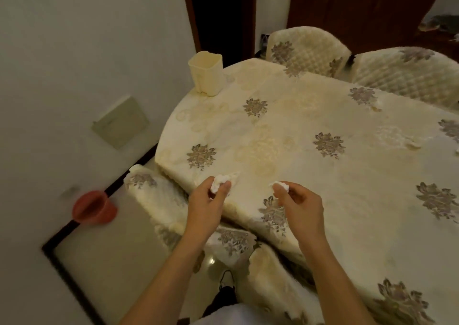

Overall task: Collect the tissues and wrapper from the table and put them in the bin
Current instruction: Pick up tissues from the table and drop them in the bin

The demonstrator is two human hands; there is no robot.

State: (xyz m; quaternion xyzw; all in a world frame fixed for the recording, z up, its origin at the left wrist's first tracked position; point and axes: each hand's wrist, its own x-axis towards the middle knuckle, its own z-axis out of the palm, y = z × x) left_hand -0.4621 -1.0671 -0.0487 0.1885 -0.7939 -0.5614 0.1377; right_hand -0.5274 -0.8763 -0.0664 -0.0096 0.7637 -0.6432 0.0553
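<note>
The oval tabletop (323, 175), under a cream cloth with grey-brown flower clusters, spreads ahead of and to the right of both grips, and its near-left edge lies directly beneath them. Two quilted chair backs (308, 48) in matching fabric stand at the far side, well beyond the grips. Another covered chair (159, 200) sits just left of and below the left grip, tucked against the hanging cloth. A cream plastic container (206, 73) stands upright on the tabletop's far-left rim, well ahead of the left grip. A red bin (93, 207) rests on the floor by the wall, well off to the left of the left grip and lower down, blurred. The left hand (207, 200) hovers over the tabletop's edge with thumb and fingers curled, its grip pinching a crumpled white tissue (218, 183) that sticks out above the fingertips. The right hand (298, 201) is near it but apart from it. Its grip is closed in a pinch on a second white tissue (282, 186), held just over the cloth. Far to the right of the right grip, near the picture's edge, a small pale scrap (413, 145) lies on the tabletop. Whether it is tissue or wrapper cannot be told.
</note>
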